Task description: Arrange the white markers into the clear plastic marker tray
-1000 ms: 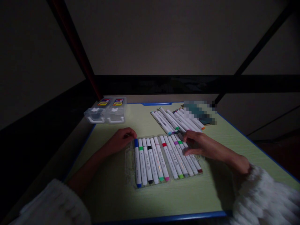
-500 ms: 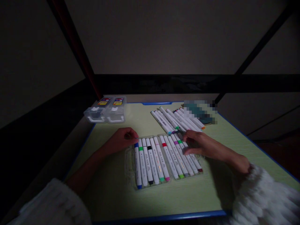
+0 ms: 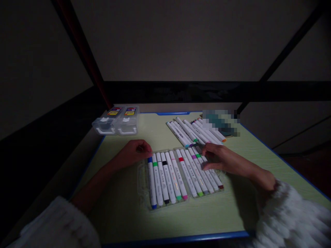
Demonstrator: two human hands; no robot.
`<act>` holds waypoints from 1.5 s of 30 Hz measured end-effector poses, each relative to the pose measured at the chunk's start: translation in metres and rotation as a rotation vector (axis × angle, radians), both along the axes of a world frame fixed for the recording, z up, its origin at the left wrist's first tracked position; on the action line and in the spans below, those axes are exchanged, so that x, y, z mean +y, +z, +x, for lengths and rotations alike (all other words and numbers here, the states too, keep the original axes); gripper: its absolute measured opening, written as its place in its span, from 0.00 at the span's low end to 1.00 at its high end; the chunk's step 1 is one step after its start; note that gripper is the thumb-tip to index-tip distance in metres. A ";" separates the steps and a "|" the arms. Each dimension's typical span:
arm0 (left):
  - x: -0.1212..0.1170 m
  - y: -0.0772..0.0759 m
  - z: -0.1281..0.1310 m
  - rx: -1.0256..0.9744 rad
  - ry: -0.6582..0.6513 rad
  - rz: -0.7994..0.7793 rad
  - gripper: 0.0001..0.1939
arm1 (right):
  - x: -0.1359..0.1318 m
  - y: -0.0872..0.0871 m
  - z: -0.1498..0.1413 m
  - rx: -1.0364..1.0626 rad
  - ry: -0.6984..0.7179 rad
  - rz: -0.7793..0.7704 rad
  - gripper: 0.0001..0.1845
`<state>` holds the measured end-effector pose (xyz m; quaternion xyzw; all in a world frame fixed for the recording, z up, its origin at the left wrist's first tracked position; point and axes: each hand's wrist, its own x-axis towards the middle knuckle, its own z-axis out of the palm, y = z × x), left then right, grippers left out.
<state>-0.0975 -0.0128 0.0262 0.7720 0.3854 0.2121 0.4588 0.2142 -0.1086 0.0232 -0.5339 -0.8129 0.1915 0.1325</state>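
A clear plastic marker case (image 3: pixel 142 186) lies spread on the table in front of me, with white markers (image 3: pixel 169 179) side by side in its two halves. The markers have coloured bands and ends. My left hand (image 3: pixel 137 150) is pinched at the case's far left corner, by the top of the blue-banded marker (image 3: pixel 152 182). Over the far right part of the case, my right hand (image 3: pixel 219 159) curls its thumb and fingers about the upper part of the brown-ended marker (image 3: pixel 216 179). Its lower fingers and the case edge beneath them are hidden.
Behind the case lies a loose pile of white markers (image 3: pixel 193 131). A blurred-out greenish flat item (image 3: pixel 219 124) sits at the back right. Two clear lidded boxes (image 3: pixel 128 128) with white handles stand at the back left. The table (image 3: pixel 124 224) has a blue rim.
Both hands stay almost where they were, with barely any shift at the left fingertips. The markers and the case keep their places.
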 end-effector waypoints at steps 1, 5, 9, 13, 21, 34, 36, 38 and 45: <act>0.001 -0.001 -0.001 -0.007 -0.003 -0.008 0.08 | 0.000 0.000 0.000 -0.001 0.002 -0.003 0.21; 0.003 -0.005 -0.003 -0.049 -0.029 -0.069 0.09 | 0.001 -0.002 0.001 0.001 0.011 -0.006 0.21; 0.004 -0.006 -0.004 -0.099 -0.070 -0.162 0.09 | 0.001 -0.004 0.003 0.005 0.014 0.003 0.21; 0.005 -0.005 -0.004 -0.143 -0.080 -0.220 0.10 | 0.001 -0.004 0.002 0.014 0.012 0.012 0.21; 0.005 0.005 -0.006 -0.241 0.008 -0.240 0.10 | 0.002 -0.004 0.002 0.010 0.017 0.015 0.20; 0.001 -0.001 0.002 -0.277 0.176 -0.289 0.13 | 0.001 -0.003 0.002 0.011 0.005 0.003 0.20; -0.001 -0.001 0.005 -0.266 0.192 -0.299 0.14 | 0.001 -0.002 0.001 0.006 0.011 0.006 0.20; -0.001 -0.002 0.007 -0.258 0.203 -0.303 0.14 | 0.000 -0.001 0.001 0.002 0.015 0.008 0.20; 0.000 0.000 0.024 -0.301 0.168 -0.334 0.12 | 0.000 0.003 -0.002 0.008 0.016 0.021 0.20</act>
